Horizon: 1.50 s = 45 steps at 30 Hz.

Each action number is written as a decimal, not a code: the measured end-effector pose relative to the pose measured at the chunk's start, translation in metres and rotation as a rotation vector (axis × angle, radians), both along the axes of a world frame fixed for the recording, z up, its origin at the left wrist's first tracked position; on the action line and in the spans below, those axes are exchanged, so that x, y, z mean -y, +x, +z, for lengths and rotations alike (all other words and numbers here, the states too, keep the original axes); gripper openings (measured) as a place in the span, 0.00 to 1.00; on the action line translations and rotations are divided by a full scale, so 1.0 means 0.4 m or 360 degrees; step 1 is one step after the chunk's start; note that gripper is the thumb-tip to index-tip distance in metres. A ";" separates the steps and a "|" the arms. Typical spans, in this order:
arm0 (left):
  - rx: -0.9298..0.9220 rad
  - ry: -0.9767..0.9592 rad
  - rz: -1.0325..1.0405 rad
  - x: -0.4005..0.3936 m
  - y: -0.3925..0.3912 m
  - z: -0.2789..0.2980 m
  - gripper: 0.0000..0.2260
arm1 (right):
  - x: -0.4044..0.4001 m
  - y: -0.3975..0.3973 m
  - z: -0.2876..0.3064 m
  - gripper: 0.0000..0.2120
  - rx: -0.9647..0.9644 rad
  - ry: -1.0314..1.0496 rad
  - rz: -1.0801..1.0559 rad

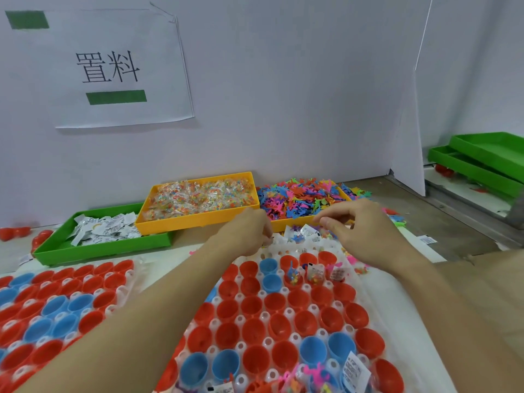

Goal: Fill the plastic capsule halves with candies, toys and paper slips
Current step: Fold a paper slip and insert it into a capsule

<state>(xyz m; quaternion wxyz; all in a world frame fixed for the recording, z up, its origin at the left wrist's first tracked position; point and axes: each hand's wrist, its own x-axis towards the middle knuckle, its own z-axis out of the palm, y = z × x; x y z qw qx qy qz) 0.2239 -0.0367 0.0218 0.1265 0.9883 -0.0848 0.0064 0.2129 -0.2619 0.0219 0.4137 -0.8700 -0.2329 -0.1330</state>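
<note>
Now both hands over the capsule tray (365,282): left hand (249,234) fingers curled, contents unclear; right hand (365,231) fingers loosely bent, pinching nothing visible.

The table (442,231) carries three supply trays (195,219) and two capsule racks (365,296).

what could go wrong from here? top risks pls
1. Both forearms stretch low over the white plastic holder tray of open red and blue capsule halves; a dragged left hand or right hand might knock some halves loose.
2. The heap of small colourful plastic toys already spills past its yellow tray, so strays may land in the wrong halves.
</note>
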 end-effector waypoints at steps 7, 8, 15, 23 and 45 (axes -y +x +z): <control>-0.0040 0.0037 -0.0033 0.007 0.006 0.009 0.03 | -0.008 -0.001 -0.002 0.07 0.0011 -0.0014 0.0041; -0.0025 0.0006 -0.0031 0.004 0.002 0.008 0.03 | -0.008 -0.001 -0.002 0.07 0.0008 -0.0012 0.0039; 0.0230 -0.0254 0.0075 -0.032 -0.024 0.000 0.04 | -0.020 -0.009 -0.003 0.07 -0.0013 -0.0020 0.0041; 0.0400 -0.0288 0.0172 -0.050 -0.077 0.017 0.04 | -0.042 -0.024 -0.007 0.07 -0.0031 -0.0138 0.0048; 0.0343 -0.0688 -0.0144 0.001 -0.208 0.044 0.01 | -0.086 -0.085 0.030 0.07 -0.0025 0.0006 0.0436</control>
